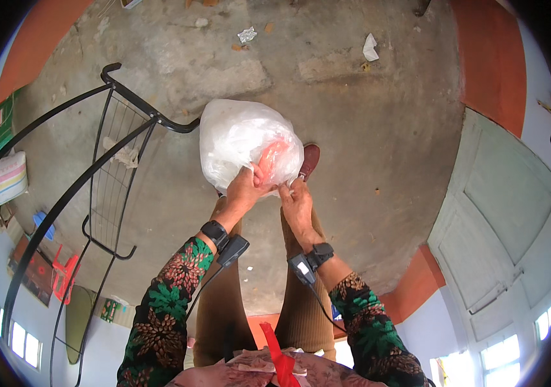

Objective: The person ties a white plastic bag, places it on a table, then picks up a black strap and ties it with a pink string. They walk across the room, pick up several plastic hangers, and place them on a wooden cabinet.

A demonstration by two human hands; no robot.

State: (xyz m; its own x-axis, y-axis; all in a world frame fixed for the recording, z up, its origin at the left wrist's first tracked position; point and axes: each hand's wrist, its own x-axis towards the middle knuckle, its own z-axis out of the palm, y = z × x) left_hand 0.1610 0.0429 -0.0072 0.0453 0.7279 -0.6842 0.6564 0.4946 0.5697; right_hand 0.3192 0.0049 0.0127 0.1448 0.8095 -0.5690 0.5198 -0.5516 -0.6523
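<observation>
A large, bulging white translucent plastic bag (pixel 230 138) hangs in front of my legs. Something pinkish-red (pixel 274 155) shows at its near right side, either inside or bunched against it. My left hand (pixel 244 190) grips the near edge of the bag, its fingers curled into the plastic. Close beside it, my right hand (pixel 297 200) pinches the rim with thumb and fingers. Both hands are nearly touching. What lies inside the bag cannot be made out beyond pale, crumpled shapes.
A black metal rack (pixel 124 161) stands at left, one curved foot reaching the bag. Crumpled foil (pixel 246 35) and white paper (pixel 370 48) lie on the concrete floor (pixel 379 129). A pale green door (pixel 495 206) is at right, a red plastic stool (pixel 64 274) at lower left.
</observation>
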